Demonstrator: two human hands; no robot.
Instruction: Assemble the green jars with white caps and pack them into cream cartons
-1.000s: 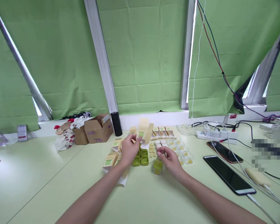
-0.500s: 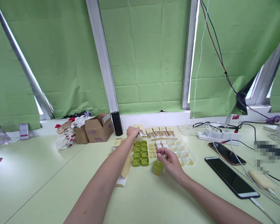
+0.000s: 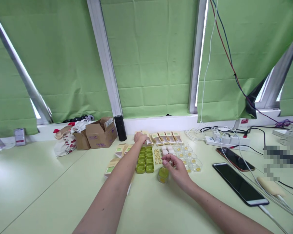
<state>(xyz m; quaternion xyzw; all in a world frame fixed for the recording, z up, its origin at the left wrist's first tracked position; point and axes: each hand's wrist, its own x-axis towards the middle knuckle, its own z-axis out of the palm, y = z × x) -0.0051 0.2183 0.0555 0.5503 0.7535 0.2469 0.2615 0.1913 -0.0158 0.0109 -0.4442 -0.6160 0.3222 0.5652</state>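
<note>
At the back, my left hand (image 3: 140,138) is closed on a small paper box at the left end of a row of paper boxes (image 3: 163,138). My right hand (image 3: 177,167) hovers just behind and right of a small clear container with a green top (image 3: 163,175), its thumb and forefinger curved with a gap between them. Green square trays (image 3: 149,167) stand in two columns between my arms. Beside them lie small yellow pieces (image 3: 157,156), white blocks (image 3: 167,149) and clear containers (image 3: 193,160).
More paper boxes (image 3: 111,167) lie left of my left forearm. Cardboard box (image 3: 102,133), black cylinder (image 3: 120,128) and patterned bag (image 3: 65,143) stand at the back left. Phones (image 3: 240,183), cables and power strip (image 3: 224,141) occupy the right.
The view has shifted slightly. My left forearm has swung right relative to the paper boxes beside it, uncovering more of them. My right hand has barely moved.
</note>
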